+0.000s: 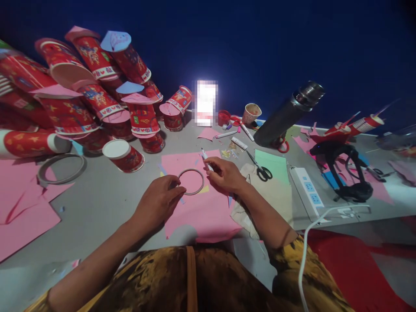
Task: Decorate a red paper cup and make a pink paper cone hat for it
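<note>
Between thumb and fingers, my left hand (164, 195) pinches the left edge of a thin grey ring (203, 184). The ring is over a pink paper sheet (201, 216) on the grey table. My right hand (224, 173) grips a white marker (204, 157) with a dark tip pointing up and left, just right of the ring. Black-handled scissors (264, 173) lie right of my right hand, partly on a green sheet (271, 158).
Stacked red paper cups (143, 117) fill the back left. A wider grey ring (61, 168) lies at the left. Behind stand a bright screen (206, 104) and a dark flask (282, 117). A power strip (307, 193) with a white cable (307, 242) is at the right.
</note>
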Action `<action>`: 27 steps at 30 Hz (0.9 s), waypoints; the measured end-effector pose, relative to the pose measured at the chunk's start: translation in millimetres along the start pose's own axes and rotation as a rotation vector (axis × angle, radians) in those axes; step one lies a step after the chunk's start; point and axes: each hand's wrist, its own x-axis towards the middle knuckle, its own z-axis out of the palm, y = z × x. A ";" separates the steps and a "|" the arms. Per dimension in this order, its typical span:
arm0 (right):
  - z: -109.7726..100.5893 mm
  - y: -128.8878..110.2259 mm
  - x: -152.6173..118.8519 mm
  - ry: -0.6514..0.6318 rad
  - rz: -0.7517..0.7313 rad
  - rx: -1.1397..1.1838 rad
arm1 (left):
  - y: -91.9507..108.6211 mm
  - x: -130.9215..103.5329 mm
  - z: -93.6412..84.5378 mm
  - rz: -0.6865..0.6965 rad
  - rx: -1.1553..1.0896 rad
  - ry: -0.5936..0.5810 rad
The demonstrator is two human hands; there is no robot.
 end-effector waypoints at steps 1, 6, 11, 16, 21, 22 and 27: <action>-0.4 -1.0 0.0 -0.006 0.015 0.001 | 0.3 -0.1 0.0 -0.002 0.004 0.003; -1.7 -4.5 0.0 -0.020 0.046 0.011 | 2.1 -1.8 -0.9 -0.001 0.001 0.031; -0.5 -3.1 -1.2 -0.008 0.042 0.044 | 4.7 -3.7 0.1 -0.002 0.043 0.053; 1.1 -2.7 -2.4 0.018 0.031 0.054 | 7.0 -7.2 -2.8 -0.021 0.016 0.084; 2.1 -4.2 -3.3 0.016 0.040 0.050 | 12.6 -16.1 -12.6 0.014 -0.008 0.172; 2.3 -4.6 -3.7 0.018 0.044 0.051 | 14.2 -17.5 -13.5 0.027 -0.016 0.174; 2.5 -7.4 -7.6 0.011 0.054 0.044 | 19.7 -19.4 -9.8 0.088 -0.042 0.160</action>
